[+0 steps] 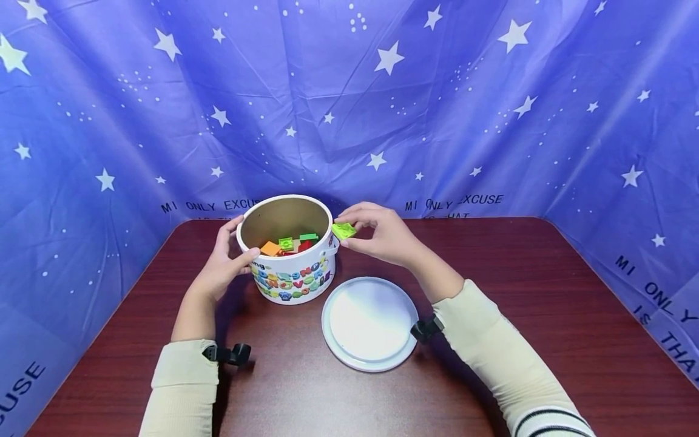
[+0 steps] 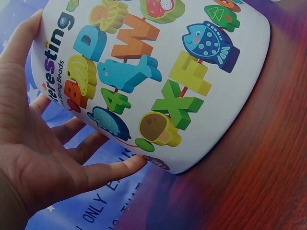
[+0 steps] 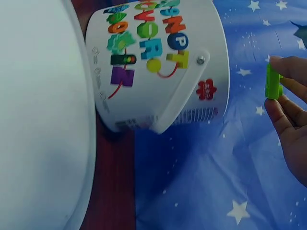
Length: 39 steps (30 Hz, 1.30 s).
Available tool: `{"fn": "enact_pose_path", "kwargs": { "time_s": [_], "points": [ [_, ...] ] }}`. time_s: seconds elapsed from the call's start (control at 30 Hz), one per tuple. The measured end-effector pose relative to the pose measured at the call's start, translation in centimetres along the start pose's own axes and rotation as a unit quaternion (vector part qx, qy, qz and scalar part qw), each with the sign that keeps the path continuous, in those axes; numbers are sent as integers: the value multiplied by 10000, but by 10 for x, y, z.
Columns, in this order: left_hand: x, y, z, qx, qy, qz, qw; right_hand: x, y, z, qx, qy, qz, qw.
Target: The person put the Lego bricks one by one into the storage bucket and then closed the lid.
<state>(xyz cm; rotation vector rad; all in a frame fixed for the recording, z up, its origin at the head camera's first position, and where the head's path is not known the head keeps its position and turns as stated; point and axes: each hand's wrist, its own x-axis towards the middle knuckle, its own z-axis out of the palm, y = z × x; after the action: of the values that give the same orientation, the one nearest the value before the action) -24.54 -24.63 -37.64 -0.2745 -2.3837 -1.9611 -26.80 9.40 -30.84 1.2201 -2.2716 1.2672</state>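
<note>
A white bucket [image 1: 295, 282] printed with colourful letters and pictures stands near the back of the table, its top uncovered. My left hand [image 1: 221, 264] holds it at the left, with the thumb at the rim and the other fingers spread along the side wall. Beside the right part of the rim, my right hand [image 1: 384, 233] pinches a lime-green toy brick [image 1: 344, 230] between thumb and fingers. In the right wrist view the brick [image 3: 272, 82] is seen edge-on, apart from the bucket wall. Inside the bucket lie several bricks, among them an orange brick [image 1: 270, 248] and a green brick [image 1: 308, 237].
A round white lid [image 1: 371, 321] lies on the dark red wooden table [image 1: 295, 388], in front and to the right of the bucket. The bucket's white handle [image 3: 184, 96] hangs down its side. Behind the table hangs a blue star-patterned curtain [image 1: 349, 91].
</note>
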Motion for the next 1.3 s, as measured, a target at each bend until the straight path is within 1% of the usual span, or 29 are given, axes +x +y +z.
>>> {"fn": "enact_pose_path", "kwargs": {
  "time_s": [0.1,0.3,0.5,0.67,0.83,0.9,1.0,1.1,1.3],
  "points": [
    [-1,0,0,-1,3,-8,10000,10,-6,5,-3,-86,-31,10000],
    [-2,0,-1,32,25,-30,10000,31,-13,12,-192,-376,122,9990],
    [-2,0,0,22,48,-26,10000,53,-19,17,-342,-854,472,9946],
    [-1,-1,0,-5,47,33,10000,69,-17,23,-252,-1071,863,9902],
    [-1,-2,1,-59,31,91,9999,78,-9,33,-125,-1022,1207,9873],
    [-1,-2,1,-59,10,95,9999,79,-5,37,-116,-977,1339,9861],
    [-1,-1,2,-69,-10,102,9999,77,0,40,35,-901,1496,9846],
    [-1,-1,2,-84,-21,103,9999,74,5,40,197,-761,1464,9861],
    [-1,-3,1,-61,36,182,9998,70,7,37,479,-432,1373,9884]
  ]
}}
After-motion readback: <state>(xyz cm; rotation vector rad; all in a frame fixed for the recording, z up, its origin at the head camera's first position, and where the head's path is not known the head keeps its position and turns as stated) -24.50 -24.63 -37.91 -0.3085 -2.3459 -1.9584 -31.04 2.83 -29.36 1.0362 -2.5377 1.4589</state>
